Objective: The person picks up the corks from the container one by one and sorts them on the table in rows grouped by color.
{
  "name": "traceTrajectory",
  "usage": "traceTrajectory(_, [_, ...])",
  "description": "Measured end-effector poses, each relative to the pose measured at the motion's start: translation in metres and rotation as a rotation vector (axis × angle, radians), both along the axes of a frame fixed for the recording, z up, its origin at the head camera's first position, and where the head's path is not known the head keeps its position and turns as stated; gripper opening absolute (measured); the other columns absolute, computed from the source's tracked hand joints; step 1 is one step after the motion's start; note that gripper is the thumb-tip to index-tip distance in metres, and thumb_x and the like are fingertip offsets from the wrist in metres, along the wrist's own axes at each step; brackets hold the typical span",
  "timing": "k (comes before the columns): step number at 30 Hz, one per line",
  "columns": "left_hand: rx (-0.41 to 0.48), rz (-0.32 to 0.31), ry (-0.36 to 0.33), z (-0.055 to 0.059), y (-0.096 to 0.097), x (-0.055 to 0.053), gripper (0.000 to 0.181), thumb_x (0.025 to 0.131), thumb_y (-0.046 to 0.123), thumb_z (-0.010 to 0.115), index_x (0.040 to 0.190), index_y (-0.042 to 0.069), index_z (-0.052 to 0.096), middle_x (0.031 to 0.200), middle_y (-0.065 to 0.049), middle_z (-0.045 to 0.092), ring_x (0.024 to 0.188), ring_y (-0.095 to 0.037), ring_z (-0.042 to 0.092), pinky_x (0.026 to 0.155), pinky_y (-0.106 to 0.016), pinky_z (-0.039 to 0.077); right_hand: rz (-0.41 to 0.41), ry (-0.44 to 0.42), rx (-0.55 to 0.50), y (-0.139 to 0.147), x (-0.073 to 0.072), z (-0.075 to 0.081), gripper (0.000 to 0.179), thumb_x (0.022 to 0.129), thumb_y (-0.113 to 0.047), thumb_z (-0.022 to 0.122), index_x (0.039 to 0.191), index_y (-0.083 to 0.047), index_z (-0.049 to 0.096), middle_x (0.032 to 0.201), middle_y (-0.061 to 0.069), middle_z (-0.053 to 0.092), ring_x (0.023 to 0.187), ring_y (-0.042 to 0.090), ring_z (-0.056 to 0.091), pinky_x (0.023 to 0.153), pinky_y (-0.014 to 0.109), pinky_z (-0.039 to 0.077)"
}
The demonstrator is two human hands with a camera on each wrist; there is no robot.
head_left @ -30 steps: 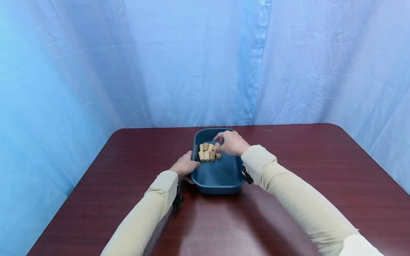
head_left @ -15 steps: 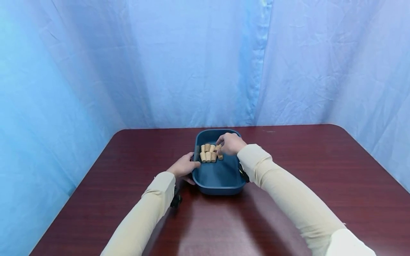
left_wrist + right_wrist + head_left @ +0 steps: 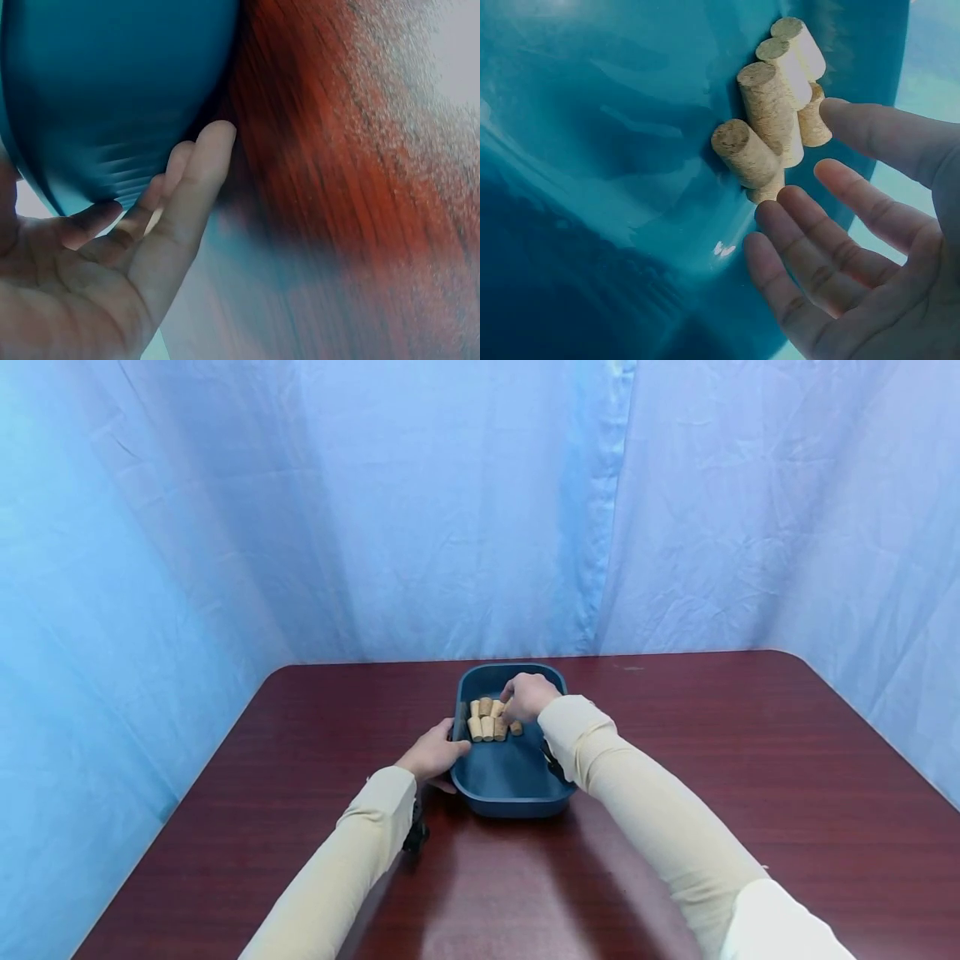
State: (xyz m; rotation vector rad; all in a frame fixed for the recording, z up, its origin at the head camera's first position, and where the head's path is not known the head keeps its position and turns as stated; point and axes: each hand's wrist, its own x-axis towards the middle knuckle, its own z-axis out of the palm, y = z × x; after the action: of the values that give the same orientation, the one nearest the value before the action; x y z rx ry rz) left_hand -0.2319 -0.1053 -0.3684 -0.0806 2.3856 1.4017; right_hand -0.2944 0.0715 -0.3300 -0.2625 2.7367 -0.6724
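Observation:
A dark blue plastic bin [image 3: 513, 799] stands on the table, its long side running away from me. Several tapered corks [image 3: 487, 727] lie in two rows against its left wall. My left hand [image 3: 433, 752] grips that wall, thumb over the rim and fingers along the outside, as the left wrist view shows of the fingers [image 3: 184, 199]. Inside the bin, my right hand [image 3: 531, 695] hovers over the right end of the rows, covering part of them. In the right wrist view its fingers are spread and hold nothing, with the nearest cork [image 3: 746, 154] just beyond the fingertips.
The dark red table [image 3: 337, 735] surrounds the bin, whose far end is near the table's back edge. Blue-white curtains [image 3: 465, 510] hang behind and at both sides. A small black device [image 3: 415, 831] is on the left wrist.
My right hand has shifted a little to the left over the corks. The left hand keeps its grip on the bin wall, and the corks lie in about the same rows.

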Motion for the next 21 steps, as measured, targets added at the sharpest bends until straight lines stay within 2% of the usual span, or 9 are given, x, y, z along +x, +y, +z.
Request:
traceTrajectory(5, [-0.011, 0.007, 0.013, -0.001, 0.001, 0.002, 0.058, 0.106, 0.016, 0.050, 0.160, 0.008, 0.028, 0.146, -0.026, 0.047, 0.108, -0.039, 0.065, 0.061, -0.043, 0.062, -0.017, -0.007, 0.006, 0.001, 0.000, -0.003, 0.037, 0.094, -0.007, 0.070, 0.131, -0.002, 0.067, 0.136, 0.018, 0.060, 0.117, 0.034, 0.059, 0.094, 0.044, 0.054])
traceTrajectory(9, [-0.006, 0.013, 0.015, -0.003, 0.001, 0.003, 0.058, 0.106, 0.016, 0.049, 0.159, 0.008, 0.029, 0.146, -0.026, 0.047, 0.109, -0.039, 0.064, 0.062, -0.044, 0.062, -0.020, -0.003, 0.019, 0.003, 0.002, -0.005, 0.035, 0.091, -0.003, 0.071, 0.125, -0.002, 0.070, 0.132, 0.017, 0.063, 0.112, 0.032, 0.060, 0.090, 0.043, 0.055])
traceTrajectory(15, [0.000, 0.019, 0.017, -0.003, -0.001, 0.003, 0.058, 0.106, 0.016, 0.050, 0.159, 0.008, 0.029, 0.146, -0.027, 0.046, 0.109, -0.040, 0.065, 0.063, -0.045, 0.062, -0.015, -0.005, 0.028, 0.003, 0.005, -0.007, 0.029, 0.090, 0.000, 0.070, 0.119, -0.003, 0.072, 0.129, 0.016, 0.063, 0.104, 0.029, 0.059, 0.085, 0.041, 0.055])
traceTrajectory(21, [0.006, 0.019, 0.019, -0.004, 0.000, 0.002, 0.058, 0.106, 0.017, 0.051, 0.159, 0.009, 0.030, 0.146, -0.027, 0.047, 0.109, -0.040, 0.064, 0.062, -0.044, 0.062, -0.012, 0.008, 0.065, 0.000, 0.000, -0.015, 0.012, 0.088, 0.006, 0.069, 0.092, -0.005, 0.071, 0.106, 0.013, 0.063, 0.079, 0.022, 0.046, 0.065, 0.034, 0.043])
